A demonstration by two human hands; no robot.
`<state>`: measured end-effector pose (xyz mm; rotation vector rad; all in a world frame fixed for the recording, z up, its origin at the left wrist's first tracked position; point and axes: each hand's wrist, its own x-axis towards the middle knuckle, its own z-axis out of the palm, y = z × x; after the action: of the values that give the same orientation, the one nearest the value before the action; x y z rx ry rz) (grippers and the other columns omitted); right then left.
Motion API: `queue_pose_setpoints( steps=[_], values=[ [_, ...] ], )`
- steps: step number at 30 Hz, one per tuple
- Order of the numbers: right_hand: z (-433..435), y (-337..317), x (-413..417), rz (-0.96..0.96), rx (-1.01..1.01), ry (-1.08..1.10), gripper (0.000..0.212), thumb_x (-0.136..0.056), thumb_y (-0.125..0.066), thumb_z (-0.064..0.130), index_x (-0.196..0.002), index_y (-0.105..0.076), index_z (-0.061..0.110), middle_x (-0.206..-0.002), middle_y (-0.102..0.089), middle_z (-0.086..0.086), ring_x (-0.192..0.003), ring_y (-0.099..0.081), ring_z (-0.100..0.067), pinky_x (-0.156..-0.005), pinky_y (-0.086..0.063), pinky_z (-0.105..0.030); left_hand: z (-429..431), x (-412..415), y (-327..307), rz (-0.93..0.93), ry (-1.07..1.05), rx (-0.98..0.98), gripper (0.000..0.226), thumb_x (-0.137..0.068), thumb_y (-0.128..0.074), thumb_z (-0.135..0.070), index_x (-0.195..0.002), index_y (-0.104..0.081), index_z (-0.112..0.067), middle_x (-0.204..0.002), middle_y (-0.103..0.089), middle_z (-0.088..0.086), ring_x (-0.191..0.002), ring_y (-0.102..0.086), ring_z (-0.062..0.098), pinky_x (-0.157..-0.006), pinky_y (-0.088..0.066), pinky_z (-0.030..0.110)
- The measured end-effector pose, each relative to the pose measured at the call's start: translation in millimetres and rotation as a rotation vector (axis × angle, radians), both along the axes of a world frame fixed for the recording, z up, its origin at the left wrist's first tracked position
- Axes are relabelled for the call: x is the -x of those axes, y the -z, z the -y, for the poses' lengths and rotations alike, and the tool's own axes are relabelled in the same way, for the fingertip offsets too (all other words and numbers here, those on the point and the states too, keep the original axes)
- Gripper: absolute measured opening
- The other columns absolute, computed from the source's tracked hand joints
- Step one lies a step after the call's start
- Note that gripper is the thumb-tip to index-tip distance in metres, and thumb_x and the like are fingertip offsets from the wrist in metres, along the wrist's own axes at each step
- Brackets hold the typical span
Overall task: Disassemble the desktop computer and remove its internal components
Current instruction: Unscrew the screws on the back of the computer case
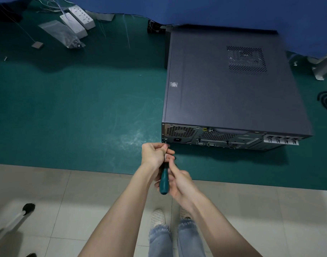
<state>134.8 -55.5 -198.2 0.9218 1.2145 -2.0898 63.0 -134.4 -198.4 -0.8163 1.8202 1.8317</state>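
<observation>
I saw the left hand (155,154) curled round the screwdriver (163,182) at its metal shaft, and the right hand (179,180) gripping the green handle. The tip met the lower left corner of the computer (233,86) at its rear panel. The computer lay flat on the green mat (75,108), cover on, with the power strips (77,21) well apart at far left.

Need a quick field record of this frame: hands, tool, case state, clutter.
left hand: grips the screwdriver shaft near the tip
right hand: holds the teal handle
tool tip: at the left corner of the rear panel; cannot tell if it is seated in a screw
computer: lying flat on the green mat, rear panel toward the person
cover: on
clutter: two power strips and a plastic bag at the mat's far left
</observation>
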Motion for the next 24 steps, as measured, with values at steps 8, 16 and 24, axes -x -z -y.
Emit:
queue_pose_setpoints(
  steps=[8,16,24],
  values=[
    [8,3,-6,-0.118,-0.331,-0.090,0.024,-0.092,-0.064,0.021,-0.076,-0.055,0.006,-0.057,-0.056,-0.006,-0.042,-0.051,-0.014,-0.035,-0.044,-0.024,2,-2,-3,0.031,-0.034,-0.085,0.008,-0.089,-0.063,-0.004,-0.092,-0.062,0.004,-0.070,-0.068,0.015,-0.055,-0.067,0.021,-0.049,-0.052,0.022],
    [-2,0,-6,0.035,0.071,0.001,0.035,-0.101,-0.043,0.027,-0.086,-0.058,0.000,-0.068,-0.057,-0.015,-0.051,-0.055,-0.024,-0.047,-0.048,-0.030,1,-1,-4,0.031,-0.033,-0.185,0.005,-0.091,-0.058,0.000,-0.087,-0.057,-0.002,-0.071,-0.071,0.012,-0.056,-0.070,0.021,-0.050,-0.055,0.022],
    [-1,0,-6,-0.003,-0.182,0.028,0.029,-0.098,-0.053,0.022,-0.080,-0.056,0.000,-0.059,-0.055,-0.009,-0.041,-0.046,-0.016,-0.036,-0.029,-0.021,-5,-5,0,0.042,-0.042,-0.031,0.011,-0.085,-0.069,-0.005,-0.084,-0.060,0.002,-0.074,-0.071,0.019,-0.062,-0.070,0.026,-0.050,-0.055,0.027]
  ],
)
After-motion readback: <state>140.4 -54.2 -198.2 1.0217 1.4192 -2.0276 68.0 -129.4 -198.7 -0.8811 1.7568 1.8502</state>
